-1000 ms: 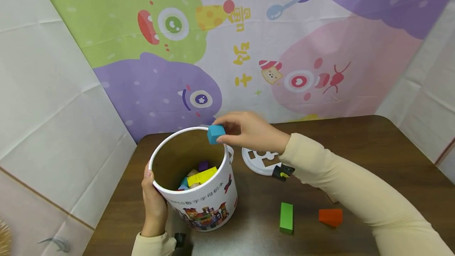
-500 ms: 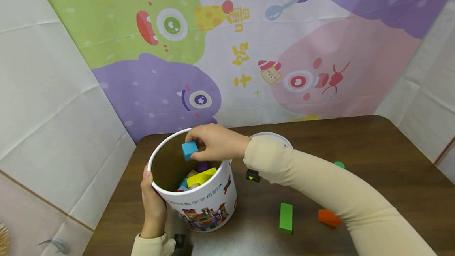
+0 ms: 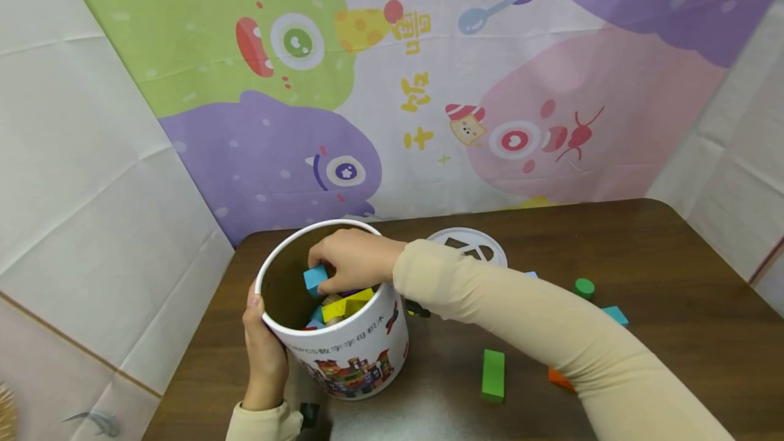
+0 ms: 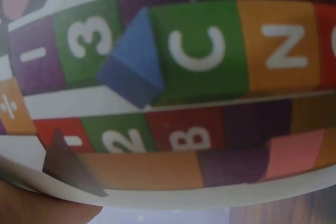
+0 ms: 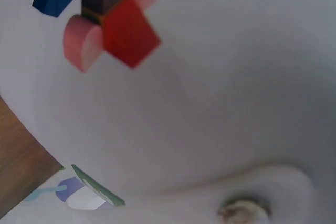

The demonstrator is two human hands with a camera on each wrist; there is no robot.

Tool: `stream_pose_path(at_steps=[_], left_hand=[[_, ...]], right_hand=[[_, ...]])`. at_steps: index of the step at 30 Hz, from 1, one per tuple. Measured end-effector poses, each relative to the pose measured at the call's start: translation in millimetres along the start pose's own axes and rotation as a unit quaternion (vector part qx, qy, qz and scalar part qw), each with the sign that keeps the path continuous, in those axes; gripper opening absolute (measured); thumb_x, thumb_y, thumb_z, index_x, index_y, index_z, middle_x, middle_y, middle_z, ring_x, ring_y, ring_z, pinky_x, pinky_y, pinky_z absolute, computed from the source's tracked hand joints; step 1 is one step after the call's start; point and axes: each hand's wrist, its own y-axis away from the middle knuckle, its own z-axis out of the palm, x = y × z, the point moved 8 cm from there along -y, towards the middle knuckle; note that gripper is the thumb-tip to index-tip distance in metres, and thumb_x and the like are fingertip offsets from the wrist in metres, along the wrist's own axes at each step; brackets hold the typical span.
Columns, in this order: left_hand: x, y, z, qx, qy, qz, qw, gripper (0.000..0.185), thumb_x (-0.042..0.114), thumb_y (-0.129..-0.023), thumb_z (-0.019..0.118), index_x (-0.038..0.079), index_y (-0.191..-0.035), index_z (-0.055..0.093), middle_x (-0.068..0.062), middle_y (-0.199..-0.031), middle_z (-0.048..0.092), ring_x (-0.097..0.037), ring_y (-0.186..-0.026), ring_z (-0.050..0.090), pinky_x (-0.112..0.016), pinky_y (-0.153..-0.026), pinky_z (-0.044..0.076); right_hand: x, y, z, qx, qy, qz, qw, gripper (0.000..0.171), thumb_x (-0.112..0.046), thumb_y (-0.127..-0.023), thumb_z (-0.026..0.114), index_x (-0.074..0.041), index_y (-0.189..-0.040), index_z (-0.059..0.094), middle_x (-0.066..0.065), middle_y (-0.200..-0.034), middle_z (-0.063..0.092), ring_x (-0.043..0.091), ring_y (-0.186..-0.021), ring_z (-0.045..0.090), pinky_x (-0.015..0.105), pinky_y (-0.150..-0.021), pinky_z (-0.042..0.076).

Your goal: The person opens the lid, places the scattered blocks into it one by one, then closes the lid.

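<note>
A white bucket (image 3: 361, 363) with printed pictures of blocks stands tilted slightly on the table. My left hand (image 3: 265, 356) grips its left side, thumb at the rim. Inside the mouth, my right hand (image 3: 352, 257) pinches a light blue block (image 3: 315, 280) between thumb and fingers, above the other blocks. Below lie a yellow block (image 3: 346, 304) and several partly hidden pieces. The left wrist view is filled by the bucket's printed wall (image 4: 205, 51). In the right wrist view the bucket's outer wall (image 5: 184, 103) covers nearly everything, so the right fingers are hidden there.
On the brown table (image 3: 441, 373) lie a green block (image 3: 493, 374), a partly covered orange block (image 3: 560, 378), a green round piece (image 3: 584, 288) and a blue block (image 3: 615, 315). A white lid (image 3: 468, 233) with cut-out shapes lies behind my right forearm.
My right hand has carried the blue block from over the bucket's right rim leftward and down into the mouth. The left hand keeps its hold on the bucket.
</note>
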Motion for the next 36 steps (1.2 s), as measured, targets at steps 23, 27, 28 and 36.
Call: stream_pose_path(at_steps=[23,27,28,36], left_hand=[[2.2,-0.3,0.9,-0.003,0.008,0.002,1.0000,0.054,0.039,-0.101,0.021,0.012,-0.143,0.042,-0.004,-0.131,0.051,-0.020,-0.121,0.048,-0.032,-0.100,0.039],[2.7,-0.3,0.1,0.002,0.011,0.004,0.9999,0.053,0.038,-0.101,0.021,0.013,-0.142,0.044,-0.001,-0.130,0.053,-0.017,-0.120,0.049,-0.030,-0.099,0.039],[2.5,-0.3,-0.1,0.003,0.012,0.004,0.9999,0.052,0.038,-0.101,0.021,0.014,-0.141,0.044,0.000,-0.129,0.053,-0.016,-0.120,0.049,-0.029,-0.099,0.039],[1.9,0.4,-0.1,0.004,0.006,0.005,1.0000,0.053,0.038,-0.101,0.022,0.012,-0.142,0.045,-0.002,-0.129,0.054,-0.018,-0.118,0.050,-0.031,-0.098,0.040]], right_hand=[[-0.3,13.0,-3.1,0.010,-0.020,-0.012,1.000,0.032,-0.028,-0.091,0.067,-0.011,-0.118,0.067,0.002,-0.109,0.072,0.012,-0.100,0.065,0.023,-0.091,0.049],[-4.7,25.5,-8.2,0.023,-0.022,-0.025,0.999,0.031,-0.026,-0.092,0.066,-0.010,-0.118,0.067,0.003,-0.108,0.071,0.012,-0.099,0.064,0.023,-0.091,0.049],[-6.2,29.4,-9.5,0.028,-0.020,-0.029,0.999,0.031,-0.026,-0.092,0.066,-0.010,-0.118,0.067,0.002,-0.107,0.071,0.012,-0.099,0.064,0.023,-0.092,0.049],[-20.8,78.5,-33.6,0.109,-0.010,-0.085,0.990,0.027,-0.023,-0.091,0.068,-0.013,-0.115,0.067,-0.002,-0.106,0.069,0.007,-0.096,0.063,0.021,-0.089,0.049]])
